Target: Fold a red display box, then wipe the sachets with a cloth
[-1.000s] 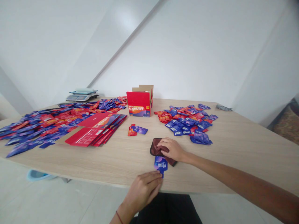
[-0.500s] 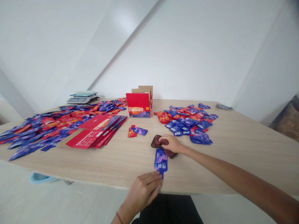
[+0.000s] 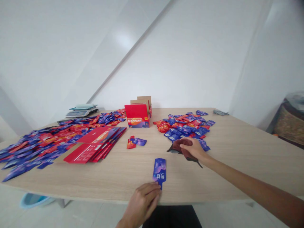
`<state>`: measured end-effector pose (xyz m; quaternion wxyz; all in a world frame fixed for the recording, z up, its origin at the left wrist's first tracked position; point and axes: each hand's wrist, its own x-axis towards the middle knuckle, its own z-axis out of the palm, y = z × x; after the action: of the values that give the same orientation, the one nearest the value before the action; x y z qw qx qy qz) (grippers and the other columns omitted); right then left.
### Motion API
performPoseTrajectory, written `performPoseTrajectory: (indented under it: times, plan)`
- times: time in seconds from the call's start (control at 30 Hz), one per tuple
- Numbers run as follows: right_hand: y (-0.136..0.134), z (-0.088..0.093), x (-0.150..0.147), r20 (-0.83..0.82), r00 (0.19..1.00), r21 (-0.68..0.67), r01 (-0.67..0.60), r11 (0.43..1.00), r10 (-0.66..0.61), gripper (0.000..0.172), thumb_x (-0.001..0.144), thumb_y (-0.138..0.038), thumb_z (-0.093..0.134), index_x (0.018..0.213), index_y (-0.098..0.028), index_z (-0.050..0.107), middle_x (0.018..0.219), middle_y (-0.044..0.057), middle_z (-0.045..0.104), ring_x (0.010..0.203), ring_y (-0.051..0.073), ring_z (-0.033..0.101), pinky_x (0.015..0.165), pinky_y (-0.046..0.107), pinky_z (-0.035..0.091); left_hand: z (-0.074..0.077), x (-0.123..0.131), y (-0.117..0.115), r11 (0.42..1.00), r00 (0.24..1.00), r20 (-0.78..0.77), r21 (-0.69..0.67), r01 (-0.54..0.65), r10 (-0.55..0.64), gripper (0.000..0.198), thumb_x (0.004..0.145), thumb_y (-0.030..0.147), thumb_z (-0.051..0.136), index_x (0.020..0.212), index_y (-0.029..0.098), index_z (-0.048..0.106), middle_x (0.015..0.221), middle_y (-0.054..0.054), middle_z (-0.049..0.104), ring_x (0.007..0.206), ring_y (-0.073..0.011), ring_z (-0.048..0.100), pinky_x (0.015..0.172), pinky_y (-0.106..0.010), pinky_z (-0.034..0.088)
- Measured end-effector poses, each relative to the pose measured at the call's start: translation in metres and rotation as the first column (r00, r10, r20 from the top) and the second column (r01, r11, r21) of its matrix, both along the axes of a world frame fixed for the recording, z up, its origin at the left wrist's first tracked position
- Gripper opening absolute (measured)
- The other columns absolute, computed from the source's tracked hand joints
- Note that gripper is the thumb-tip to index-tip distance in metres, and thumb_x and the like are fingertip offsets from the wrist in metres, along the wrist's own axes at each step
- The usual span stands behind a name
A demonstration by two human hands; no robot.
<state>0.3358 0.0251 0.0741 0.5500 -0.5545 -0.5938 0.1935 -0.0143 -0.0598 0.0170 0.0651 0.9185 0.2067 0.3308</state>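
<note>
- Wall (image 3: 190, 53): white, fills my whole upper view, a sloping ledge crossing it
- Table (image 3: 225, 164): pale wood grain, flat, far edge near the wall, near edge just in front of the dark-clad lap; light tiled floor (image 3: 95, 212) below
- Sachet heap, left (image 3: 47, 136): blue and red, spread wide along that side
- Folded cartons (image 3: 95, 141): red, stacked flat against the heap
- Sachet pile, right (image 3: 187, 122): blue and red, smaller, behind my right hand
- Scale (image 3: 79, 112): far left, behind the heap
- Blue basin (image 3: 33, 199): on the floor, lower left
- Open box (image 3: 136, 115): red, upright, flaps raised, toward the back between heap and pile
- My right hand (image 3: 194, 148): fingers clenched on the cloth, right of centre
- My left hand (image 3: 143, 201): at the near edge, fingertips on the sachet neck; can't tell if I'm pinching it or only pressing
- Maroon cloth (image 3: 181, 145): dark-edged, bunched, one end pointing left, the other toward me and right; can't tell if it clears the wood
- Blue sachet (image 3: 160, 169): flat near the front edge, apart from the cloth; long axis runs near to far, almost square to the edge, narrow neck toward me, broad end toward the wall
</note>
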Motion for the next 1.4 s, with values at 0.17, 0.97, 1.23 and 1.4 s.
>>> performPoseTrajectory:
  times: [0.17, 0.97, 1.23, 1.4]
  plan:
    - [-0.055, -0.024, 0.047, 0.019, 0.997, -0.065, 0.082, 0.995, -0.081, 0.029, 0.069, -0.033, 0.076, 0.095, -0.023, 0.080, 0.101, 0.007, 0.081, 0.099, 0.031, 0.074, 0.098, 0.047, 0.054, 0.008, 0.011, 0.008, 0.969, 0.969, 0.133, -0.163, -0.185, 0.207, 0.028, 0.106, 0.027, 0.048, 0.110, 0.023, 0.076, 0.108, -0.009, 0.078, 0.102, -0.0215, 0.075, 0.091, -0.032, 0.063]
    - [-0.090, -0.081, 0.069, -0.218, 0.973, -0.037, 0.068, 0.997, -0.074, 0.036, 0.077, -0.046, 0.076, 0.103, -0.021, 0.076, 0.109, 0.011, 0.079, 0.106, 0.033, 0.072, 0.102, 0.047, 0.054, 0.047, 0.067, 0.090, 0.873, 0.764, -0.538, -0.102, -0.478, 0.355, 0.084, 0.077, 0.024, 0.064, 0.153, 0.009, 0.031, 0.129, -0.019, 0.064, 0.115, -0.0313, 0.065, 0.101, -0.040, 0.048]
    - [-0.088, -0.087, 0.070, -0.233, 0.970, -0.040, 0.056, 0.998, -0.064, 0.036, 0.078, -0.046, 0.076, 0.105, -0.022, 0.077, 0.111, 0.009, 0.079, 0.109, 0.032, 0.072, 0.105, 0.047, 0.052, 0.059, 0.062, 0.133, 0.948, 0.767, -0.595, -0.028, -0.318, 0.240, 0.084, 0.074, 0.024, 0.068, 0.150, 0.014, 0.036, 0.138, -0.019, 0.058, 0.126, -0.0325, 0.057, 0.109, -0.039, 0.044]
    - [-0.088, -0.086, 0.070, -0.223, 0.972, -0.053, 0.062, 0.997, -0.072, 0.038, 0.077, -0.049, 0.076, 0.104, -0.021, 0.077, 0.111, 0.010, 0.079, 0.109, 0.033, 0.072, 0.103, 0.046, 0.054, 0.076, 0.057, 0.192, 0.956, 0.746, -0.627, -0.005, -0.293, 0.226, 0.085, 0.069, 0.021, 0.072, 0.148, 0.017, 0.041, 0.143, -0.018, 0.055, 0.132, -0.0348, 0.053, 0.113, -0.043, 0.040]
